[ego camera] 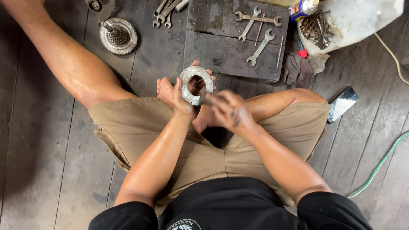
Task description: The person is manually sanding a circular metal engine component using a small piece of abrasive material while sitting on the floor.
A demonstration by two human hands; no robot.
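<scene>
You sit on a dark plank floor [51, 162] with your legs folded, looking down at your lap. Your left hand [184, 99] grips a flat grey metal ring [196, 85] by its lower-left rim, thumb on the near face and fingers curled behind, holding it upright in front of you so that its open centre faces you and you can see through the hole. Your right hand [230, 111], smeared with dark grease, is just beside the ring at its 4 o'clock; it is blurred, its fingers loosely bent toward the rim, and you cannot tell whether they touch or pinch anything. The ring sits a little above your bare foot, near the middle of the view. At 12 o'clock from the ring lies a dark wooden board [226, 55] carrying several open-ended spanners [259, 47] and thin rods, laid flat within easy reach. At 10 o'clock a round toothed metal part with a short shaft [118, 35] stands on the floor. At 2 o'clock a spray can [303, 8] leans on a white plastic tub of small hardware [362, 17], with a grey rag [296, 70] beneath. A green cable [379, 164] runs along the floor at 4 o'clock.
</scene>
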